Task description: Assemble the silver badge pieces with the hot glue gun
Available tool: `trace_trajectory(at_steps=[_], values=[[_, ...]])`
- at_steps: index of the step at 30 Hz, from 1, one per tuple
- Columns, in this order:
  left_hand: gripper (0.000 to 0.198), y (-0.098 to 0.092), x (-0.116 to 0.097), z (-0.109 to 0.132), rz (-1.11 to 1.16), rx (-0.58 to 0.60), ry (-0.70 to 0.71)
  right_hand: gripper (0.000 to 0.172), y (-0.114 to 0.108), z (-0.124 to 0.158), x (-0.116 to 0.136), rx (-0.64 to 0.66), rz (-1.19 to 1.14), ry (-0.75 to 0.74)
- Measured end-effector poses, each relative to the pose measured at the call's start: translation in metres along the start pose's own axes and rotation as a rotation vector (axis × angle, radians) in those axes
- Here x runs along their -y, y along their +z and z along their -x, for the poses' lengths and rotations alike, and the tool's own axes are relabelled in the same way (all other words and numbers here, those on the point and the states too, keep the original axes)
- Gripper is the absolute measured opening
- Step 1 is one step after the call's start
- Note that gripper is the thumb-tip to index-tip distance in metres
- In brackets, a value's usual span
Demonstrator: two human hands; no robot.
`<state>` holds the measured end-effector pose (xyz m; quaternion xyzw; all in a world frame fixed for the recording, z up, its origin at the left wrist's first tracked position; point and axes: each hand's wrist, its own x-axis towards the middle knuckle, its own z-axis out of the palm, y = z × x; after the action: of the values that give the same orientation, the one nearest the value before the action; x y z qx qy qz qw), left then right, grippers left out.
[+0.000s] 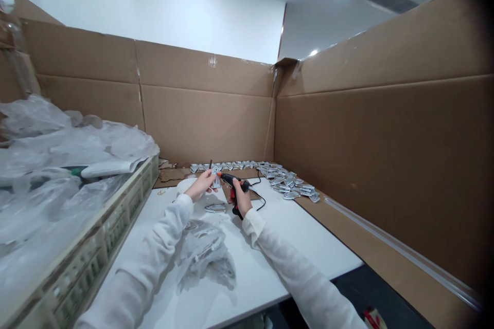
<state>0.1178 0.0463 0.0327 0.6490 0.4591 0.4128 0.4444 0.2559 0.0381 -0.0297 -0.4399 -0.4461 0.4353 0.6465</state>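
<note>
My right hand [242, 198] is wrapped round the handle of a black and red glue gun [233, 183], its orange tip pointing left. My left hand [201, 185] pinches a small silvery-grey part [216, 179], and the gun's tip is at or very near it; I cannot tell whether they touch. Another grey part [215, 207] lies on the white table just below the hands. Closer to me rests a crumpled clear plastic bag [206, 254]; its contents are hard to make out.
On the left stands a cream plastic crate [104, 244] heaped with clear plastic bags [77, 144]. Silvery parts [287, 182] are piled at the right back, with a row of them along the back edge. Cardboard walls [208, 113] enclose the table [309, 239]. A black cord [263, 200] trails behind the gun.
</note>
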Motion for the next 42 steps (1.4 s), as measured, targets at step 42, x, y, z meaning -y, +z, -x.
trace_trajectory(at_steps=[42], values=[[0.001, -0.010, 0.013, -0.009, 0.351, -0.087, 0.027, 0.045, -0.010, -0.006, 0.011, -0.136, 0.064, -0.020]])
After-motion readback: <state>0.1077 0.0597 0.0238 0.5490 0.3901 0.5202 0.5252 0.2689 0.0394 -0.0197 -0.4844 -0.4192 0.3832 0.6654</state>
